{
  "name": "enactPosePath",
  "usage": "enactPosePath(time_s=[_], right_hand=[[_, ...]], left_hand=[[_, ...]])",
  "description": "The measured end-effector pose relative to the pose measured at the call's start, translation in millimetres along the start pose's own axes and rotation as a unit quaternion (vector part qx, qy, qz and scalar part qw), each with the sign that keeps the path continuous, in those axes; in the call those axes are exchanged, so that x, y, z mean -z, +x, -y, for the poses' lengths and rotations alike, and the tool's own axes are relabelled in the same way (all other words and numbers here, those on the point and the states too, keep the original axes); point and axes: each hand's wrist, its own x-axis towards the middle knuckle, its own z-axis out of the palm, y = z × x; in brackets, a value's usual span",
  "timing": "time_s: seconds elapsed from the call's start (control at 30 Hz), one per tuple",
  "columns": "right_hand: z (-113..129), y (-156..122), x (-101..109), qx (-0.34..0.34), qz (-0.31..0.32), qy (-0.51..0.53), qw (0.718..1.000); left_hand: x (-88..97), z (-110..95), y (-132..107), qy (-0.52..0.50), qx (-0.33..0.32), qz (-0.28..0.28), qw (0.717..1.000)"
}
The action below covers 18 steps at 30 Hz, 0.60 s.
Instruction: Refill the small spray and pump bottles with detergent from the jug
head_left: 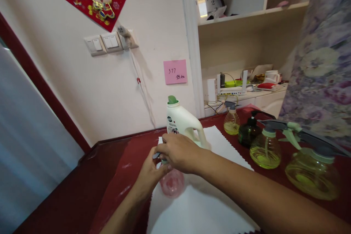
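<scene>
1. At the near edge of a red tabletop [124, 164], a pink plastic spray bottle [172, 184] sits on a white sheet with scalloped edges [200, 208].
2. The left hand [149, 177] is closed narrowly around the upper part of the bottle, with the wrist low and near the table edge.
3. The right hand [178, 153] lies across the top, gripping a grey-and-green sprayer head [160, 157] that the two hands mostly hide. Whether it is seated on the bottle's neck cannot be told.
4. Just behind the hands, a white detergent jug [177, 121] with a green cap stands upright on the far part of the sheet.
5. To the right stand a small spray bottle [231, 122], a dark brown bottle [249, 132] and two larger yellow-green spray bottles [265, 150] [312, 176].
6. Above, a pink sticky note [175, 72] and wall switches [103, 43] mark the white wall [68, 91]. Floral fabric [320, 65] fills the right edge.
</scene>
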Motion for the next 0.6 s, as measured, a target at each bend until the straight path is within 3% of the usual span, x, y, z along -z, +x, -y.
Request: enactPosePath(time_s=[0.1, 0.37, 0.6], right_hand=[[0, 0, -1, -0.001, -0.001, 0.002, 1.000], [-1, -1, 1, -0.001, 0.004, 0.006, 1.000], [1, -1, 1, -0.008, 0.001, 0.003, 1.000]], left_hand=[[-1.2, 1, 2, 0.018, -0.001, -0.018, 1.000], [14.1, -5, -6, 0.003, 0.029, 0.086, 0.996], [-2.8, 4, 0, 0.014, -0.010, -0.027, 1.000]])
